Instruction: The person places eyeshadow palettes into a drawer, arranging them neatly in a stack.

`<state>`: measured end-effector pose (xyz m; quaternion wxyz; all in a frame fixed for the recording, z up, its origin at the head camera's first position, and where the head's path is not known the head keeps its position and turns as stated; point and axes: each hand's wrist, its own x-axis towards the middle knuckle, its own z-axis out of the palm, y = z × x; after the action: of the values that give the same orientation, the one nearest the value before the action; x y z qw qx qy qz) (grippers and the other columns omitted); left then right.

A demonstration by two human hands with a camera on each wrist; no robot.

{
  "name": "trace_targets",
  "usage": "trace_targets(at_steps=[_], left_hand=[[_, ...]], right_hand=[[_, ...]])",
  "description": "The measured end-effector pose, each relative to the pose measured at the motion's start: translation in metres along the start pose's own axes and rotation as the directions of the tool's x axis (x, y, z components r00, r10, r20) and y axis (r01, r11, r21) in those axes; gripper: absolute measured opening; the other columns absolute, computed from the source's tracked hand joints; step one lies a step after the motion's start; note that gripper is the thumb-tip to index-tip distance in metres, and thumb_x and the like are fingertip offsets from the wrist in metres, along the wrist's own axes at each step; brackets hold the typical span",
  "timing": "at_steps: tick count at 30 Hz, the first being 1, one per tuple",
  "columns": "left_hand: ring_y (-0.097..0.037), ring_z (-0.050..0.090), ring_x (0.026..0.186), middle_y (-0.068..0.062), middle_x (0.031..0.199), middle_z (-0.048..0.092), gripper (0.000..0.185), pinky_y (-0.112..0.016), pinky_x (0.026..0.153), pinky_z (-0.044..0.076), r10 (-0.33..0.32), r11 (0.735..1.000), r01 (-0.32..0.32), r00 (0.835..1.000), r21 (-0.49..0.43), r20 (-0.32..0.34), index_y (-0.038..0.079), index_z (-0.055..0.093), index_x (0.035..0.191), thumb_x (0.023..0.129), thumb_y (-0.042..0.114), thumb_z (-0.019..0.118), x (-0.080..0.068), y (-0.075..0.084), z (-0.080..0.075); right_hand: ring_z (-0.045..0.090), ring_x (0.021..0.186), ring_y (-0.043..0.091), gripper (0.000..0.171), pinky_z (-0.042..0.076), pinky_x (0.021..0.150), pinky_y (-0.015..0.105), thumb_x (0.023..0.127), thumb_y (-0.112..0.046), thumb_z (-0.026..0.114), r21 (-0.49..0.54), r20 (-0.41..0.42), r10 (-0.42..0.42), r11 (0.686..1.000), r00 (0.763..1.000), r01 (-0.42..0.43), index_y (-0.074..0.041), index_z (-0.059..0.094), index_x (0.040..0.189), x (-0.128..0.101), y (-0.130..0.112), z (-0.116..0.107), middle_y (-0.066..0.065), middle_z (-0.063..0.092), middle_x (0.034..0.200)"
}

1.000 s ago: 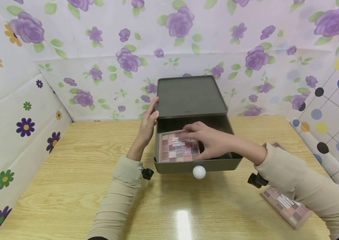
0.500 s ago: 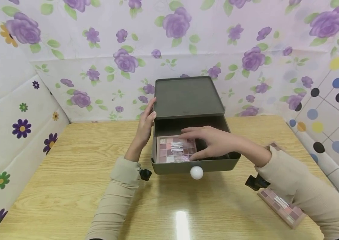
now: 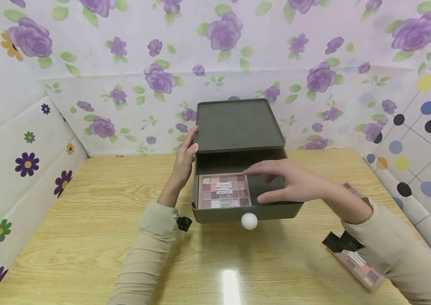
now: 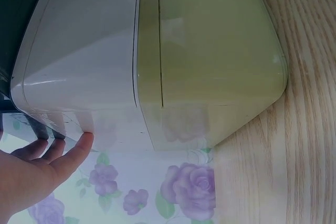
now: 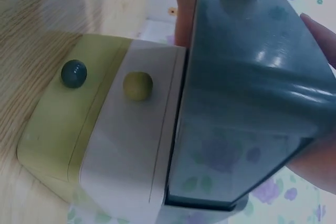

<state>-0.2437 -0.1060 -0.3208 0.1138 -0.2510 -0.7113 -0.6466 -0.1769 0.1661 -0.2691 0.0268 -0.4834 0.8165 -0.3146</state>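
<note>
Hovering empty, fingers apart: R hand, the nearer one, just right of the palette, which lies in the drawer's near-left; L hand, fingers loose, rests vs. box's left side.

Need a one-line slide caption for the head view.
Left hand against the dark box, right hand over its open drawer, an eyeshadow palette lying inside.

Eyeshadow palette in left half of drawer, second palette on table right of drawer cabinet, cloth backdrop behind
</note>
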Motion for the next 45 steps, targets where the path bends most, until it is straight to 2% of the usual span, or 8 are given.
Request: trace_targets(at_steps=[8, 10, 17, 23, 27, 32, 37, 45], left_hand=[[-0.025, 0.033, 0.112, -0.022, 0.147, 0.018, 0.065, -0.033, 0.067, 0.030, 0.002, 1.000, -0.002, 1.000, -0.016, 0.012, -0.004, 0.022, 0.142, 0.084, 0.021, 0.034, 0.000, -0.002, 0.000], [-0.024, 0.031, 0.118, -0.021, 0.147, 0.017, 0.065, -0.034, 0.070, 0.031, 0.001, 1.000, -0.001, 1.000, -0.011, 0.017, -0.004, 0.021, 0.142, 0.084, 0.022, 0.034, 0.000, -0.002, 0.000], [-0.025, 0.030, 0.119, -0.021, 0.148, 0.015, 0.066, -0.034, 0.066, 0.029, 0.007, 1.000, -0.007, 1.000, -0.013, 0.030, -0.004, 0.020, 0.143, 0.084, 0.022, 0.034, 0.000, -0.002, 0.001], [-0.025, 0.024, 0.129, -0.021, 0.148, 0.014, 0.066, -0.036, 0.075, 0.032, 0.004, 1.000, -0.004, 1.000, -0.003, 0.024, -0.003, 0.020, 0.143, 0.084, 0.023, 0.034, -0.001, -0.002, 0.001], [-0.029, 0.022, 0.132, -0.021, 0.148, 0.014, 0.066, -0.044, 0.084, 0.034, 0.008, 1.000, -0.008, 1.000, -0.009, 0.023, -0.004, 0.019, 0.143, 0.085, 0.023, 0.033, -0.001, -0.001, 0.000], [-0.032, 0.018, 0.134, -0.022, 0.148, 0.013, 0.065, -0.054, 0.094, 0.031, 0.015, 0.999, -0.014, 0.999, -0.031, 0.029, -0.005, 0.018, 0.143, 0.085, 0.021, 0.032, -0.001, -0.001, -0.001], [-0.034, 0.015, 0.135, -0.023, 0.148, 0.011, 0.065, -0.056, 0.097, 0.026, 0.027, 0.999, -0.026, 0.999, -0.045, 0.027, -0.006, 0.017, 0.142, 0.085, 0.019, 0.032, -0.001, -0.002, 0.000], [-0.030, 0.013, 0.136, -0.020, 0.149, 0.012, 0.064, -0.057, 0.098, 0.023, 0.027, 0.999, -0.027, 0.999, -0.032, 0.021, -0.004, 0.018, 0.143, 0.085, 0.021, 0.032, 0.000, -0.009, -0.001]], right_hand=[[0.050, 0.110, 0.018, 0.050, 0.045, 0.081, 0.034, 0.080, -0.019, 0.068, -0.023, -0.057, 0.085, 0.996, 0.995, -0.086, -0.011, 0.053, 0.127, -0.019, -0.004, -0.007, 0.003, 0.052, 0.127], [0.052, 0.106, 0.017, 0.050, 0.044, 0.081, 0.032, 0.080, -0.018, 0.068, -0.041, -0.084, 0.089, 0.995, 0.992, -0.093, -0.012, 0.053, 0.127, -0.025, -0.006, -0.010, 0.002, 0.053, 0.126], [0.055, 0.101, 0.018, 0.053, 0.044, 0.079, 0.028, 0.078, -0.008, 0.069, -0.025, -0.138, 0.074, 0.997, 0.988, -0.078, -0.012, 0.052, 0.128, -0.044, -0.007, -0.015, 0.003, 0.055, 0.124], [0.057, 0.097, 0.012, 0.055, 0.045, 0.073, 0.023, 0.076, 0.002, 0.067, 0.013, -0.193, 0.047, 0.999, 0.980, -0.046, -0.007, 0.052, 0.128, -0.057, -0.004, -0.021, 0.003, 0.059, 0.119], [0.056, 0.095, 0.011, 0.058, 0.047, 0.068, 0.024, 0.075, 0.005, 0.066, 0.033, -0.201, 0.036, 0.999, 0.979, -0.029, -0.003, 0.049, 0.129, -0.065, 0.001, -0.026, 0.004, 0.061, 0.111], [0.057, 0.090, 0.009, 0.064, 0.046, 0.070, 0.020, 0.068, 0.007, 0.071, -0.045, -0.237, 0.002, 0.999, 0.972, -0.013, -0.004, 0.051, 0.128, -0.077, 0.010, -0.029, -0.003, 0.062, 0.103], [0.058, 0.086, 0.009, 0.066, 0.046, 0.068, 0.018, 0.065, 0.009, 0.073, -0.055, -0.257, -0.001, 0.998, 0.966, -0.013, -0.002, 0.053, 0.126, -0.090, 0.023, -0.030, -0.005, 0.061, 0.098], [0.058, 0.081, 0.007, 0.070, 0.045, 0.063, 0.020, 0.070, 0.007, 0.070, 0.028, -0.258, 0.182, 0.983, 0.949, -0.181, -0.001, 0.043, 0.134, -0.114, 0.048, -0.028, -0.004, 0.059, 0.096]])
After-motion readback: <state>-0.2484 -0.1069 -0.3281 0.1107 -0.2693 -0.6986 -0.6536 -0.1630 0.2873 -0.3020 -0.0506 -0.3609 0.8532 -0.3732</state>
